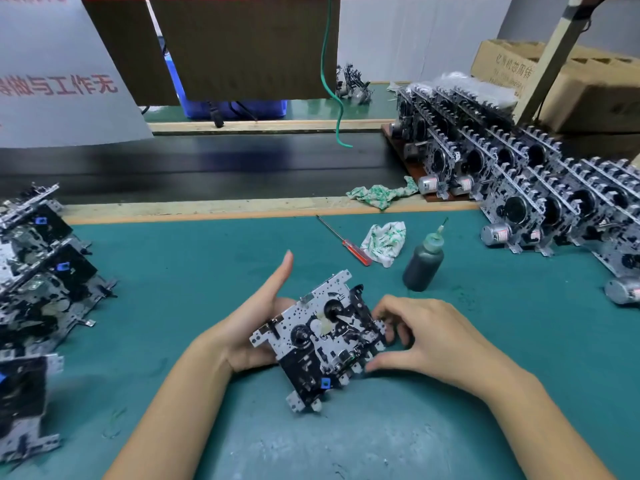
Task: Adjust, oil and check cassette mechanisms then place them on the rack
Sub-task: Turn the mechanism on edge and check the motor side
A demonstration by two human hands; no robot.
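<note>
Head view | lower centre: silver-and-black metal cassette mechanism [322,341] tilted above teal desk [173,271] | left hand [256,323] cradles it, thumb raised | right hand [426,337] pinches its right edge

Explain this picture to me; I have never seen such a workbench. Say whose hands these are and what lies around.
No machine here: one camera on a person's head looks down at their own bare hands. The left hand holds a cassette mechanism from underneath, thumb sticking up; fingers of the right hand pinch its right edge. On the green mat are a red-handled screwdriver, a crumpled rag and a dark oil bottle. More mechanisms stand in rows at the right; a pile lies at the left.
</note>
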